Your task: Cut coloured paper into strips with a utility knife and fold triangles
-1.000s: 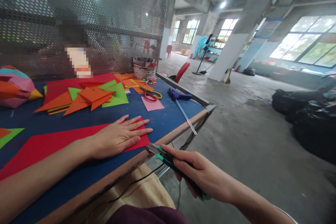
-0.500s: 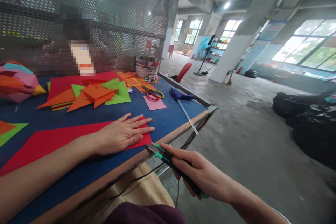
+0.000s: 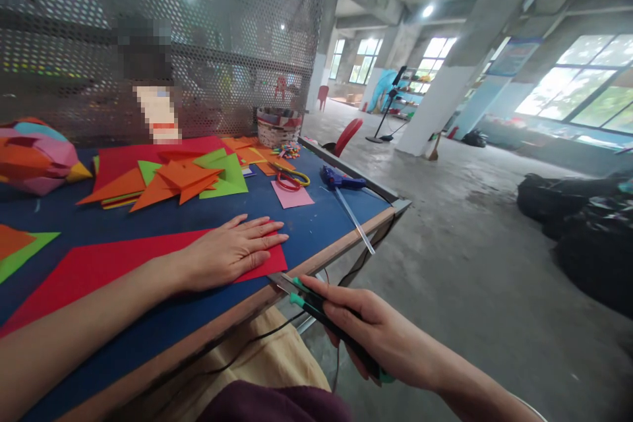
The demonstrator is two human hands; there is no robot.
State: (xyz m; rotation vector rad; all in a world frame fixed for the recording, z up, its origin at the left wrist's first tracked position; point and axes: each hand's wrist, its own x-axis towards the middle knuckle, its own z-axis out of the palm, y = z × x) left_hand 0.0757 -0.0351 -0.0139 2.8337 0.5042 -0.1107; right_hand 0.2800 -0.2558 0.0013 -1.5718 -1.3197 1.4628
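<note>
A long red paper point(image 3: 113, 258) lies along the front of the blue table. My left hand point(image 3: 225, 254) rests flat on its right end, fingers spread. Just past the table's front edge, my right hand point(image 3: 363, 323) grips black-and-green scissors point(image 3: 316, 306), whose blade tips lie over the edge beside the paper's lower right corner. Behind my left hand are orange and green folded papers point(image 3: 185, 178), a pink square point(image 3: 291, 194) and red-and-yellow scissors point(image 3: 293, 177).
A blue glue gun point(image 3: 341, 178) with a clear stick lies near the table's right edge. A woven basket point(image 3: 278, 126) stands at the back, and a paper ball point(image 3: 37, 155) sits at the left. Black cables hang below the edge.
The scissors in my right hand have shifted slightly left, their tips now further over the table edge. My left hand stays on the red paper.
</note>
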